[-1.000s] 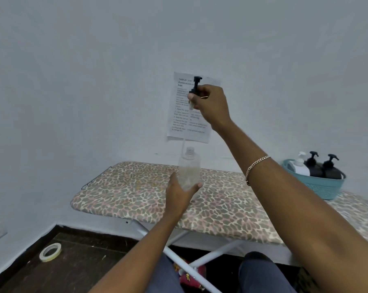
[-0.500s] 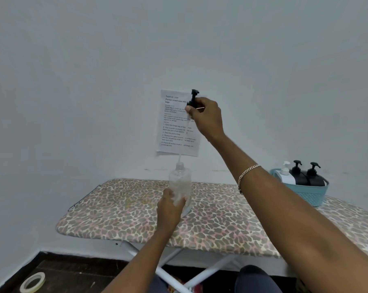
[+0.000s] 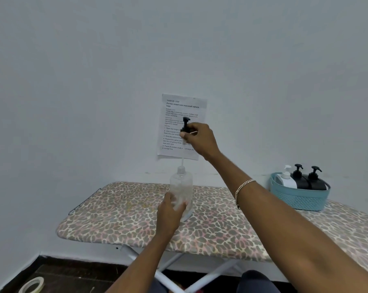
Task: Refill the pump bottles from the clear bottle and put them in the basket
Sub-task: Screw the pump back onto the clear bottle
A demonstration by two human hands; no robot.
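The left hand (image 3: 170, 210) grips the lower part of the clear bottle (image 3: 182, 185), which stands near the middle of the ironing board (image 3: 119, 220), a little toward the wall. The fingers of this hand cover the bottle's lower left side. The right hand (image 3: 200, 140) is raised above the bottle and pinches the black pump (image 3: 185, 125) by its collar. A thin tube (image 3: 182, 158) hangs straight down from the pump, and its lower end is at the open neck of the bottle.

Behind the pump, a printed paper (image 3: 178, 111) is fixed on the wall; the pump and the right hand hide part of its text. The right forearm, with a bracelet (image 3: 243, 187) at the wrist, crosses in front of the board between the bottle and the basket (image 3: 299, 197). The basket stands at the far right of the board, well apart from the clear bottle. Inside it, one white bottle (image 3: 285, 179) and two black bottles (image 3: 305, 182) stand upright, touching side by side.

Under the board, the white legs (image 3: 210, 278) are seen. A tape roll (image 3: 31, 285) lies on the dark floor at the lower left.
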